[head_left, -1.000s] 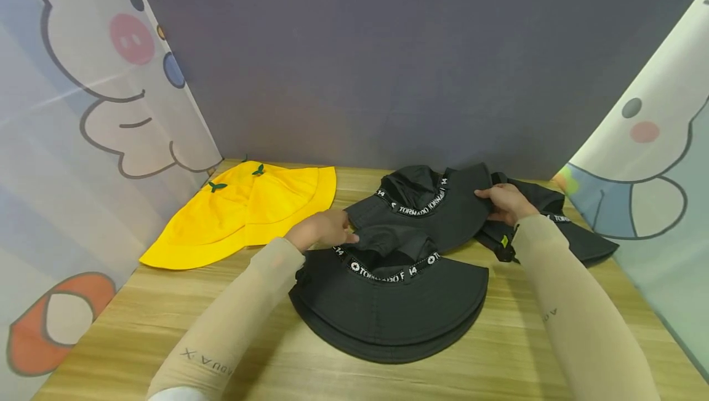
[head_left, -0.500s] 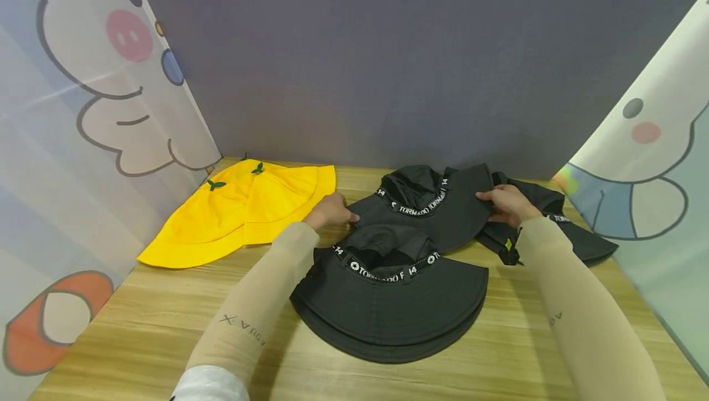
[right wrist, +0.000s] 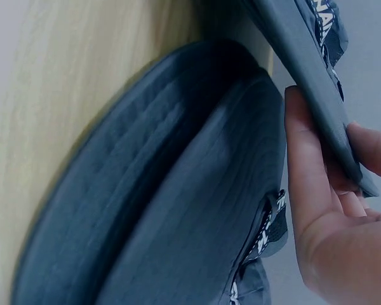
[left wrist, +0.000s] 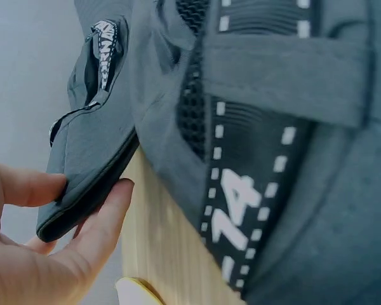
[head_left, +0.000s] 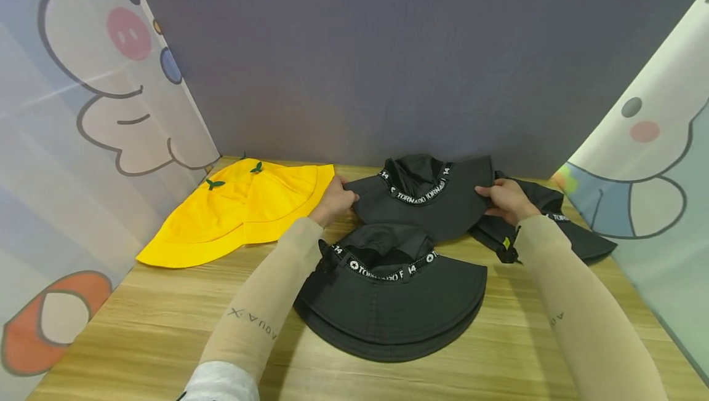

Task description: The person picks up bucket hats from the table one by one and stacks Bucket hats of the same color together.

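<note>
Left hand point(head_left: 334, 200) and right hand point(head_left: 511, 201), well apart, each pinch one end of the far black cloth bucket hat point(head_left: 437, 213) by its curved brim, creased crown between them! Just in front, a matching black hat point(head_left: 390, 309), brim double-layered, lies on the wood-grained table point(head_left: 160, 333), domed yellow cloth hats point(head_left: 244, 216) off left.

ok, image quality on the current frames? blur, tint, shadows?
Head: fairly even light, lettering on the held black hat legible, soft shadow on the table beside the left sleeve; left wrist: close hat at right looks soft, though its 14 reads, black comes out bluish-grey; right wrist: bluish too, doubled brims soft with a dark gap between, table pale top left.
</note>
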{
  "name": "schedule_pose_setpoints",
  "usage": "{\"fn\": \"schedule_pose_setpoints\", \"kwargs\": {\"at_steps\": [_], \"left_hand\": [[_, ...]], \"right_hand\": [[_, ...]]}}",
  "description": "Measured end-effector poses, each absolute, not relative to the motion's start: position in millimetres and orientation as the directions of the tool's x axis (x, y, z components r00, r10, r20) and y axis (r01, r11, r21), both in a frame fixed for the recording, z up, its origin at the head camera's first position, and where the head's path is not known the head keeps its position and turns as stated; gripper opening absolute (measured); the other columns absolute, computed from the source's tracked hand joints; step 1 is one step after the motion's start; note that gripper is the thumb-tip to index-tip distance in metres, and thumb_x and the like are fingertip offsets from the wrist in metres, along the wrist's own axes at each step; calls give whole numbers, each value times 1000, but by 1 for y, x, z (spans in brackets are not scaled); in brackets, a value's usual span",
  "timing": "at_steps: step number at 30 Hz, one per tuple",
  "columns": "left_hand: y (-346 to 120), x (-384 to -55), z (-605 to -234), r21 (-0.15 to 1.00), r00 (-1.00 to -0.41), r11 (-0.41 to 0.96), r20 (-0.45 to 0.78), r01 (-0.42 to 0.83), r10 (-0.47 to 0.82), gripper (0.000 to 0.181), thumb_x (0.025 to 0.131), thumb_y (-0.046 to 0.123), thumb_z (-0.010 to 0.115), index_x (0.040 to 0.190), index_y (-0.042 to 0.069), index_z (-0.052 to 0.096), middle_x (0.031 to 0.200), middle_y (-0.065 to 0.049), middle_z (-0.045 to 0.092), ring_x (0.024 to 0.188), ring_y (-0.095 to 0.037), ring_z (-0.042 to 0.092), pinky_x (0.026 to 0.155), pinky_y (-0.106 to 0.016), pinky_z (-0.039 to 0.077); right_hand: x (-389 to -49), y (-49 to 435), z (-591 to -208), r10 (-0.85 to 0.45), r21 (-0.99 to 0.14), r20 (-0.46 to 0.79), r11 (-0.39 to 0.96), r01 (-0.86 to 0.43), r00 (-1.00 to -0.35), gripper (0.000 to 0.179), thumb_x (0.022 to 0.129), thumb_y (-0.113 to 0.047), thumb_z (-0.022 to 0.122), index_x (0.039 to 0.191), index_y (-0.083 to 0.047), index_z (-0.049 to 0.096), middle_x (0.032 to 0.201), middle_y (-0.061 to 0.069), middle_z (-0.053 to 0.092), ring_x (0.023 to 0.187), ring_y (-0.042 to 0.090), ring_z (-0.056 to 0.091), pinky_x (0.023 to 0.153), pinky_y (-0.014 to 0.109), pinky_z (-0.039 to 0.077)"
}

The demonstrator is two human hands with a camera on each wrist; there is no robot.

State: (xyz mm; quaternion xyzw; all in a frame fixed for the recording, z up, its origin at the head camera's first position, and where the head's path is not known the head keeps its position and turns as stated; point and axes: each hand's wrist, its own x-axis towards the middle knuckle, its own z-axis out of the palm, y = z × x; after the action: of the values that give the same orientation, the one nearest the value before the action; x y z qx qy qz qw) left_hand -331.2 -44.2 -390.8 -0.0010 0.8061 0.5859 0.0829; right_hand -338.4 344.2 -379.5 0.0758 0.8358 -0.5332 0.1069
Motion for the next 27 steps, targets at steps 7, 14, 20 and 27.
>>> {"fn": "schedule_pose_setpoints", "kwargs": {"at_steps": [7,14,20,27], "left_hand": [[-47,-336,-379,979,-994,192,-82,-68,67,55,101,-1,56,151,-1,32,141,-27,44,114,-42,61,91,-51,56],[-49,-340,-370,972,-1000,234,-9,-8,5,52,102,2,58,150,3,38,133,-25,49,99,-36,61,93,-53,54],[-49,-344,-360,981,-1000,195,28,25,-9,50,101,1,58,148,6,42,123,-23,51,96,-34,61,91,-53,55],[-59,-347,-342,981,-997,178,77,75,-2,48,101,1,58,147,8,44,128,-22,50,104,-36,60,89,-50,56]], "right_hand": [[-335,342,-372,-3,-882,-249,415,225,-969,83,108,-30,49,159,6,-6,151,30,30,94,12,59,86,32,57],[-337,338,-363,18,-908,-205,370,197,-979,55,106,-29,54,146,5,35,117,12,51,84,12,62,79,30,57],[-334,334,-356,33,-934,-173,312,175,-984,39,105,-28,56,132,-2,46,109,5,54,80,9,64,77,29,58],[-332,333,-346,25,-963,-122,239,124,-992,28,104,-27,59,123,-8,49,99,-4,60,78,8,66,74,27,58]]}}
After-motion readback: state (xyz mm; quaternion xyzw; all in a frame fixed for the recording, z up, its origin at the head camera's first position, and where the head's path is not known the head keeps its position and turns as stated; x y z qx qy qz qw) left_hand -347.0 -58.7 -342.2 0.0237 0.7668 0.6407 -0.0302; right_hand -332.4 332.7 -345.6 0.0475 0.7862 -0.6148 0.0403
